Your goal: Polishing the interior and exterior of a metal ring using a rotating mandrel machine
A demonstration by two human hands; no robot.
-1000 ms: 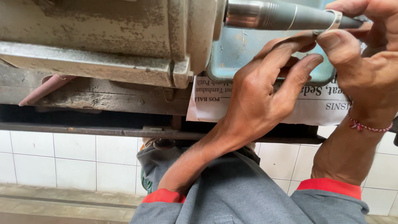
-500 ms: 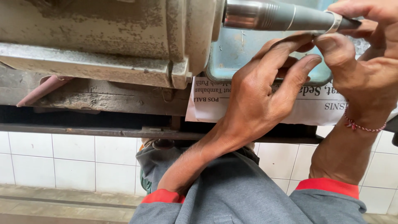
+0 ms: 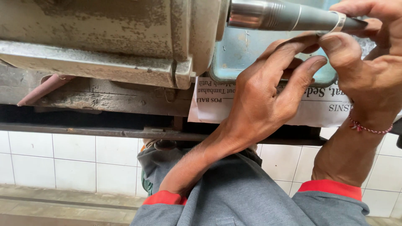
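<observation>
A grey tapered metal spindle (image 3: 272,16) sticks out to the right from a worn, grimy motor housing (image 3: 104,37). A thin silver ring (image 3: 337,21) sits around the spindle near its narrow tip. My right hand (image 3: 368,71) pinches that ring, thumb pressed up from below and fingers over the top. A red thread bracelet (image 3: 368,127) circles its wrist. My left hand (image 3: 264,100) reaches up from below, its fingertips resting against the spindle's underside beside my right thumb, with nothing seen in it.
A blue-green metal tray (image 3: 238,54) stands behind the spindle on a sheet of newspaper (image 3: 217,104). The motor rests on a rough bench edge (image 3: 104,98) with a dark metal rail (image 3: 83,130) below. White wall tiles (image 3: 50,159) lie underneath. My grey, red-cuffed sleeves (image 3: 234,196) fill the bottom.
</observation>
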